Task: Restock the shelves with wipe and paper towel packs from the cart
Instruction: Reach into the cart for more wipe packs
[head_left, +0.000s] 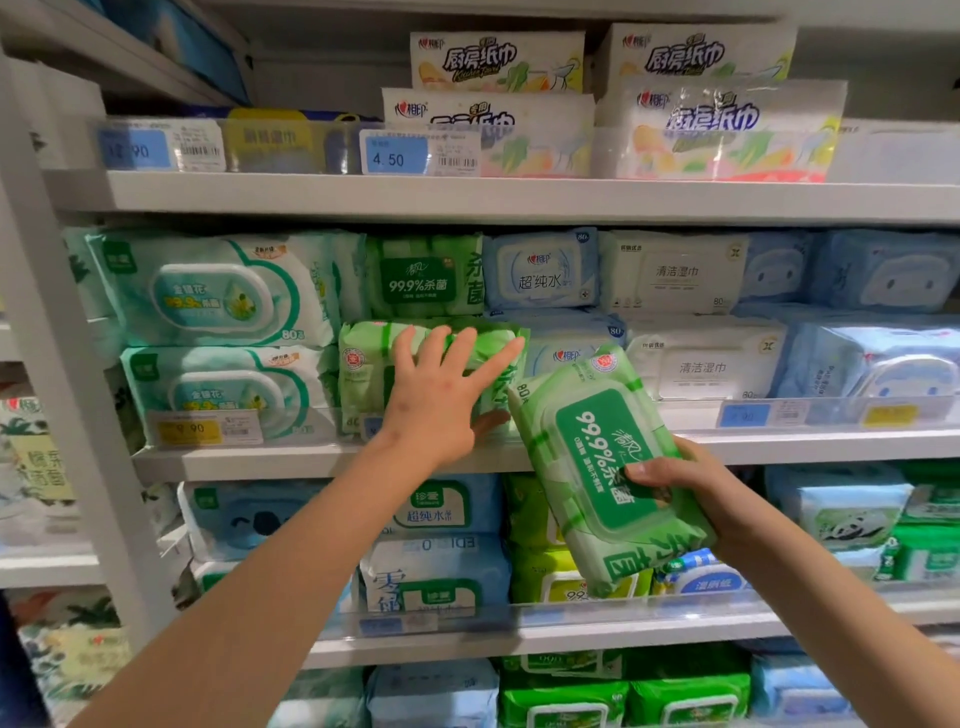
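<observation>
By the shelf (311, 462), right hand (691, 488) grips wipe pack (587, 452), long axis near-upright.

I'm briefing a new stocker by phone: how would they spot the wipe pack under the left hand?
Find the shelf directly below the kitchen paper towel packs. In its bottom row, a light green pack lies under the spread left hand. Teal-lidded packs flank its left, blue ones its right.

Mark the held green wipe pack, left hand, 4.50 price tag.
held green wipe pack (597, 449), head view, dark green lid label.
left hand (439, 395), head view, back of hand.
4.50 price tag (396, 156), head view, blue field.
</observation>
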